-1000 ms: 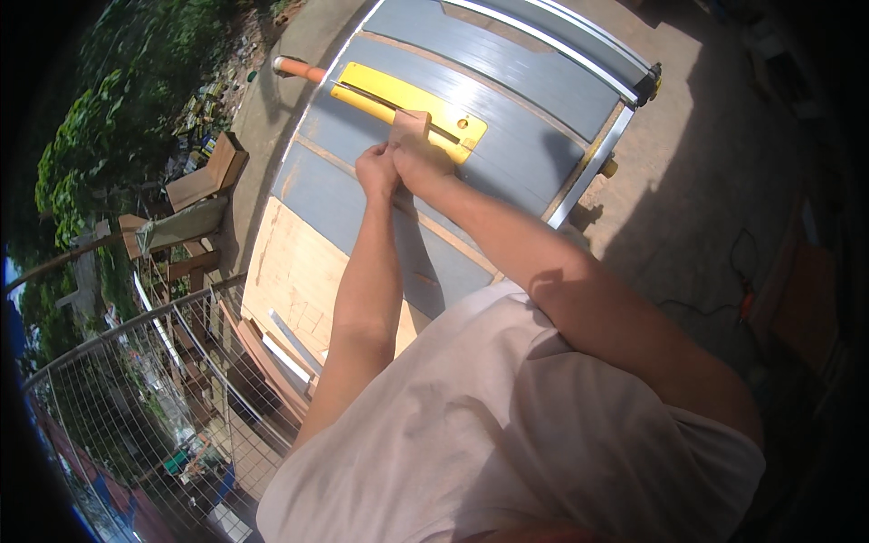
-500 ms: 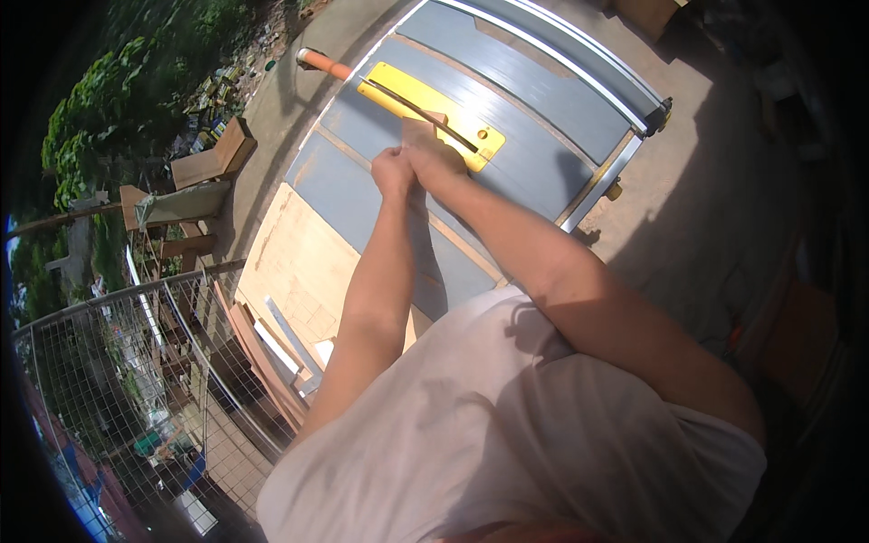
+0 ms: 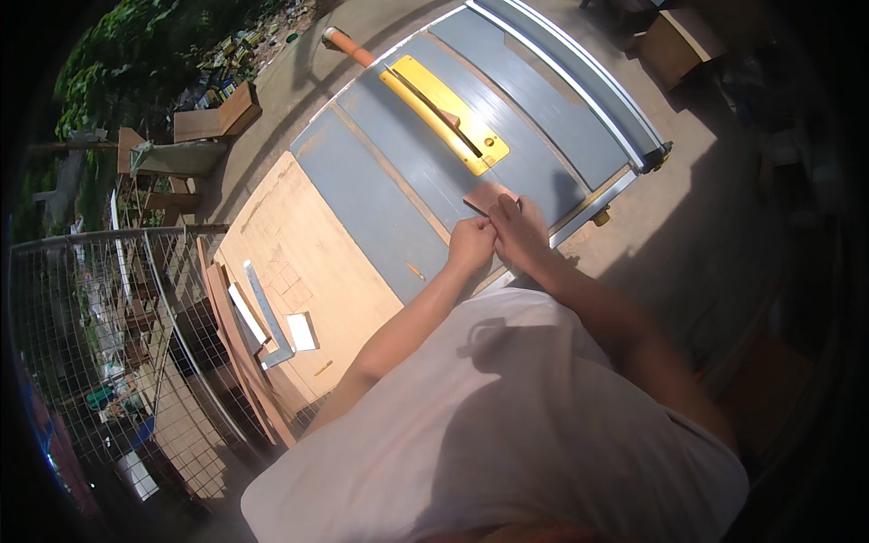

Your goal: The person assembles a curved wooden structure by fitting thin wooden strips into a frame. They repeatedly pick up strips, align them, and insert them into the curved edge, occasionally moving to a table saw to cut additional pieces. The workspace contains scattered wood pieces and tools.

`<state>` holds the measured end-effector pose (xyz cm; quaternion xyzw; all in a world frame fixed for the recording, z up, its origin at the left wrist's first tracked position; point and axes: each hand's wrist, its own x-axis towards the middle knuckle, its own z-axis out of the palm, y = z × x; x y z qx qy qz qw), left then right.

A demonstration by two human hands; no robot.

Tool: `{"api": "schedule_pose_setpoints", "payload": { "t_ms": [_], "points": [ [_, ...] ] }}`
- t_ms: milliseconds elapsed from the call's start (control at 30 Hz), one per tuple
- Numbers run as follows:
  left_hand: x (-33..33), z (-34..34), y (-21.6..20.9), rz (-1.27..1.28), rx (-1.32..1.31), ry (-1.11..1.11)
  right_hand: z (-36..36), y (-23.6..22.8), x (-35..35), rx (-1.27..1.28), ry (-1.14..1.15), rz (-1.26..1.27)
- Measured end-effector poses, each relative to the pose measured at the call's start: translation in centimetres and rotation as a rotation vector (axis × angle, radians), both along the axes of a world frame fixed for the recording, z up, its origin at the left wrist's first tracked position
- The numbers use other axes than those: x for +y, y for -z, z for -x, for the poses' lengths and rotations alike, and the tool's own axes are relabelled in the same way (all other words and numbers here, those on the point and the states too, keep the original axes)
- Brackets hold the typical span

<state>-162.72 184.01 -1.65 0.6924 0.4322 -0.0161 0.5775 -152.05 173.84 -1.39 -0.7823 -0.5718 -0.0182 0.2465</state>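
My right hand point(image 3: 523, 228) is closed on a small flat wooden piece point(image 3: 486, 194) near the front edge of the table saw point(image 3: 380, 195). Pressed close beside it, my left hand point(image 3: 472, 242) has its fingers curled in at the near side of the same piece; its fingertips are partly hidden. Beyond both hands lies the yellow insert plate point(image 3: 471, 127) with its long dark blade slot. A small wooden offcut point(image 3: 450, 118) rests at the slot. A pencil point(image 3: 415, 271) lies on the grey tabletop to the left of my left hand.
On the plywood board point(image 3: 344, 244) at left are a metal square point(image 3: 262, 303), a white block point(image 3: 301, 332), a white strip point(image 3: 246, 312) and another pencil point(image 3: 323, 367). A metal rail point(image 3: 579, 86) borders the saw's right side. Wire mesh fencing point(image 3: 100, 308) stands at left.
Both hands have drawn back from the yellow plate toward me and to the right, bringing the wooden piece along. A small offcut now shows at the blade slot.
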Motion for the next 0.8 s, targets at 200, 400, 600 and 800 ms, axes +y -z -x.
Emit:
{"api": "schedule_pose_setpoints", "payload": {
  "t_ms": [200,400,600,800],
  "points": [
    [-1.2,-4.4,0.9,-0.12,-0.052,0.015,-7.3,-0.5,-0.4,0.112,-0.07,-0.031],
    [-1.5,-5.2,-0.8,-0.213,-0.132,0.129,-15.3,-1.8,2.9,0.111,-0.19,0.044],
    [-4.2,1.8,-2.6,-0.208,-0.072,-0.049,-20.1,-1.4,10.3,-0.008,-0.317,0.139],
    [-9.0,12.4,0.0,-0.06,0.033,-0.503,-21.9,-1.5,18.2,0.141,0.35,0.256]
  ]
}}
